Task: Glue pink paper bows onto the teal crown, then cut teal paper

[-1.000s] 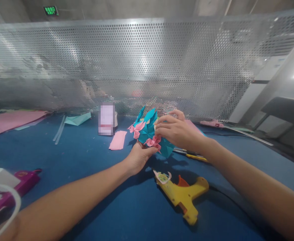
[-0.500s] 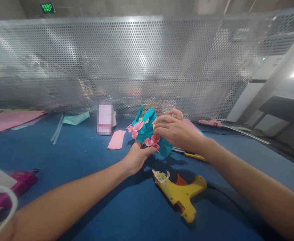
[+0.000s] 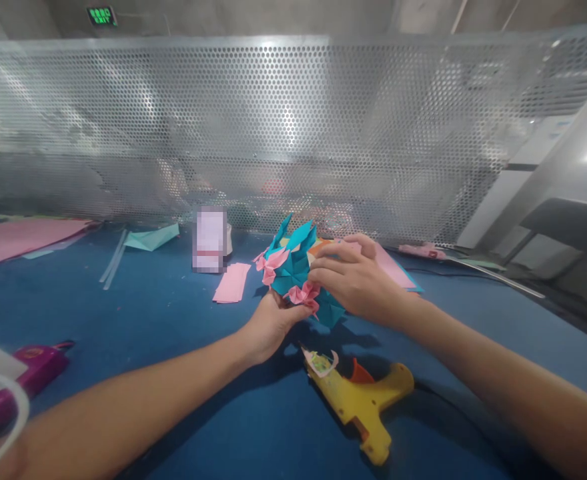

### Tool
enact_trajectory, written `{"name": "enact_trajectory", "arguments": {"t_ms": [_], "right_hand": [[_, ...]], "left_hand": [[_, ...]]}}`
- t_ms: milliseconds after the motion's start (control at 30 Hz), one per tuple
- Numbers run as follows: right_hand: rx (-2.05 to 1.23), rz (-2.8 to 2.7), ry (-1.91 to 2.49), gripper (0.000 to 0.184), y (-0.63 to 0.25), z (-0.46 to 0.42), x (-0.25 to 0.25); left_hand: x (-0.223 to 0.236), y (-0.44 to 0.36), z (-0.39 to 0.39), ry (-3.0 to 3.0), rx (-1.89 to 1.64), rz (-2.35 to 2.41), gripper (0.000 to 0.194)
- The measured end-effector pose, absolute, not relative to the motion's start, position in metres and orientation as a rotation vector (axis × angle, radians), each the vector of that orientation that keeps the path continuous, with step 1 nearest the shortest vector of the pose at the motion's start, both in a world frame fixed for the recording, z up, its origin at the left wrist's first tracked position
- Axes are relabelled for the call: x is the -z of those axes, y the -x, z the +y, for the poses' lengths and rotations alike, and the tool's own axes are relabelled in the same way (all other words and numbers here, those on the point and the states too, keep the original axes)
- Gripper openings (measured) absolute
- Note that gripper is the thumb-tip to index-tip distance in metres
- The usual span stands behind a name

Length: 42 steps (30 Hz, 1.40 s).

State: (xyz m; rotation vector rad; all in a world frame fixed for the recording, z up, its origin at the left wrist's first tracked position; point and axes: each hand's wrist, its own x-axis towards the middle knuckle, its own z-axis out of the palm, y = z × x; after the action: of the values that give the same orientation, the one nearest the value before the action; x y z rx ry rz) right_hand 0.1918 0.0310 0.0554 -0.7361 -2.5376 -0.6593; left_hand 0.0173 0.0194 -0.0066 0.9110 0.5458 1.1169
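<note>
A folded-paper flower ball [image 3: 290, 268], blue with pink origami flowers [image 3: 304, 295], is held above the table. Its blue petals point up, and a cream piece shows near the right fingertips. My left hand [image 3: 268, 325] grips the ball from below, thumb along its near side. On the right, my right hand [image 3: 351, 277] has its fingers bent and closed against the ball; the fingertips are partly hidden. A yellow glue gun [image 3: 356, 400] with an orange trigger lies just below the hands, its nozzle toward the ball.
Pink paper slips [image 3: 231, 283] lie left of the ball, beside an upright phone [image 3: 210, 239] with a blurred screen. Clear glue sticks [image 3: 113, 260] and a mint folded paper [image 3: 152, 237] are farther left. A purple-and-white power strip [image 3: 43, 367] sits near left. A perforated metal panel [image 3: 253, 127] stands behind.
The view has tilted up slightly, so the table things sit a little lower. My right hand has shifted slightly on the ball; both hands stay on it.
</note>
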Motion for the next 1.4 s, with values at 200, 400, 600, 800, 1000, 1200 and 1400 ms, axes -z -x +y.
{"name": "enact_trajectory", "arguments": {"t_ms": [200, 400, 600, 800, 1000, 1200, 1400], "right_hand": [[0.605, -2.549, 0.713, 0.018, -0.197, 0.036, -0.05], [0.597, -2.54, 0.704, 0.02, -0.202, 0.04, -0.043], [0.675, -2.496, 0.674, 0.018, -0.206, 0.037, -0.038], [0.677, -2.513, 0.691, 0.022, -0.207, 0.037, -0.04], [0.708, -2.483, 0.713, 0.021, -0.207, 0.036, -0.038], [0.709, -2.52, 0.755, 0.022, -0.207, 0.035, -0.04], [0.751, -2.551, 0.738, 0.02, -0.215, 0.039, -0.045]], "left_hand": [[0.008, -0.019, 0.019, -0.926, -1.096, 0.56, 0.036], [0.011, -0.021, 0.02, -0.928, -1.096, 0.555, 0.041], [0.012, -0.024, 0.021, -0.953, -1.077, 0.576, 0.036], [0.01, -0.027, 0.022, -0.938, -1.116, 0.602, 0.025], [0.013, -0.026, 0.023, -0.956, -1.085, 0.612, 0.028], [0.018, -0.026, 0.026, -0.934, -1.069, 0.595, 0.039], [0.015, -0.023, 0.025, -0.926, -1.007, 0.473, 0.026]]}}
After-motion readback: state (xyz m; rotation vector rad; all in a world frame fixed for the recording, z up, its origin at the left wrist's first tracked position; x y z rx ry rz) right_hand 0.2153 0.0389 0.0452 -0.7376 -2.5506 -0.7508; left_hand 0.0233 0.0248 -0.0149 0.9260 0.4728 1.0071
